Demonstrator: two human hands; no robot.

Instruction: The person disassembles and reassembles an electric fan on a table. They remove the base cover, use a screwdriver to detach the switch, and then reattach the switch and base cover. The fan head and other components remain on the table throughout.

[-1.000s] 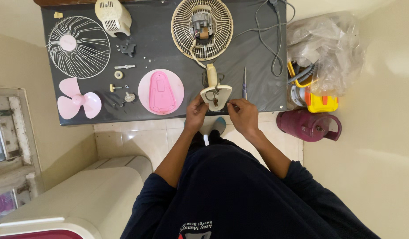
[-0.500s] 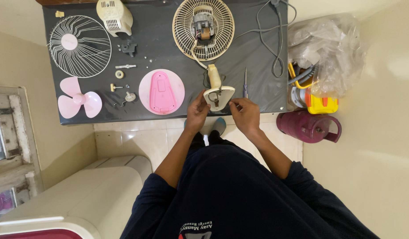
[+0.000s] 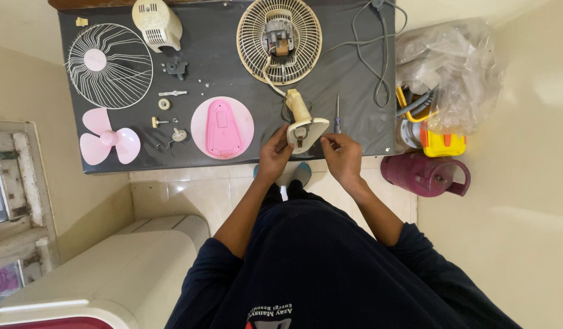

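The left hand grips the cream fan neck at the counter's near edge, just right of the pink base plate. The right hand, fingers pinched together, hovers just beside the neck, below the screwdriver.

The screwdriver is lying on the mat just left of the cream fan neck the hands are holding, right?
Not quite. The head view shows the screwdriver lying on the mat just right of the cream fan neck, above the right hand. The left hand holds the neck's other side.
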